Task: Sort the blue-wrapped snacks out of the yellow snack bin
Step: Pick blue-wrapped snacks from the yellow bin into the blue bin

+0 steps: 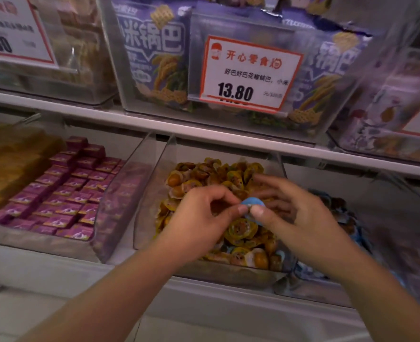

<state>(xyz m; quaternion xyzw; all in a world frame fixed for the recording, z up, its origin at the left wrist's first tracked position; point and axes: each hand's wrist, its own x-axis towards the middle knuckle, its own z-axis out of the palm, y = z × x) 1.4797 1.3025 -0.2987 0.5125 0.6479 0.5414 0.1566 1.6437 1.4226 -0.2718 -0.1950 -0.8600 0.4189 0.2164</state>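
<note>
A clear bin (154, 183) on the lower shelf is heaped with round yellow-wrapped snacks (238, 230). Both hands hover over the heap. A small blue-wrapped snack (250, 203) is pinched between the thumb of my left hand (199, 218) and the thumb of my right hand (295, 208); both hands touch it. More bits of blue wrapper (280, 255) peek out near the bin's front right corner.
To the left stands a bin of purple boxed snacks (63, 193). On the right a bin (352, 218) holds dark and blue-wrapped snacks. The upper shelf (154, 124) carries bins of purple bags and a price tag (250, 75) close overhead.
</note>
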